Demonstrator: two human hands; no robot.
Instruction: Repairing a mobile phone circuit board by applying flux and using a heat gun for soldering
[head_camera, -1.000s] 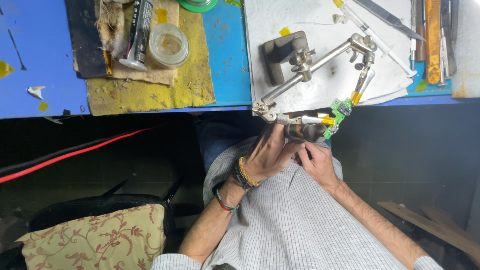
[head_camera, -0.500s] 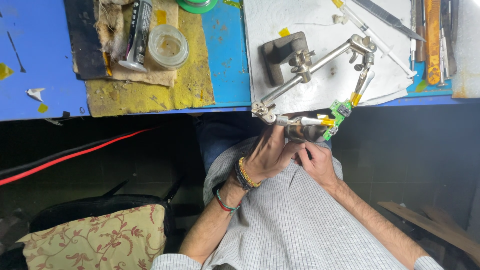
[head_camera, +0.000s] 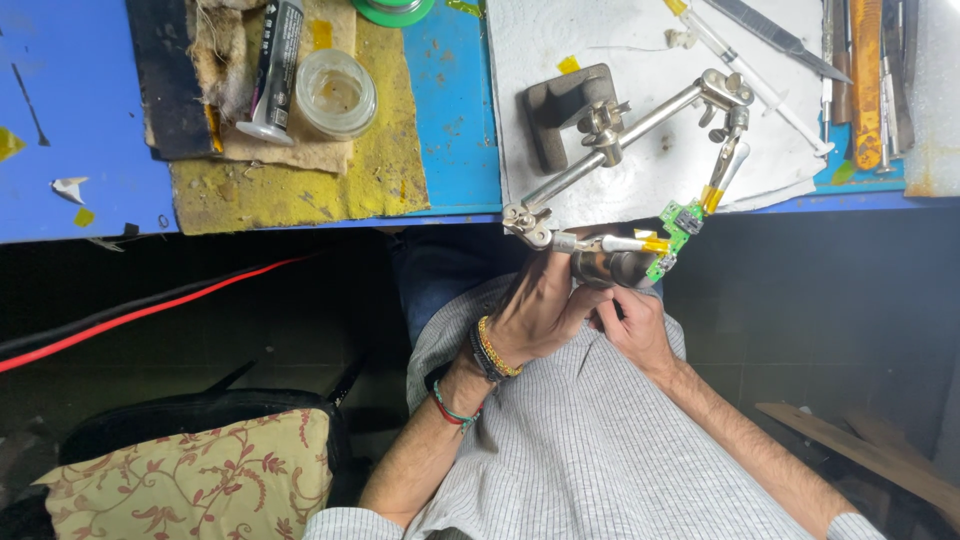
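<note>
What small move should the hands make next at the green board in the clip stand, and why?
Probably bring the dark cylindrical tool a little closer to the small green circuit board. The left hand and right hand both grip the tool just below the board, which the helping-hands stand holds in its clips beyond the table edge.

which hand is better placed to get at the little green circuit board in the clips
Probably the right hand: it sits just below the green circuit board held in the helping-hands stand. The left hand is wrapped around a dark cylindrical object, so it looks occupied.
</note>
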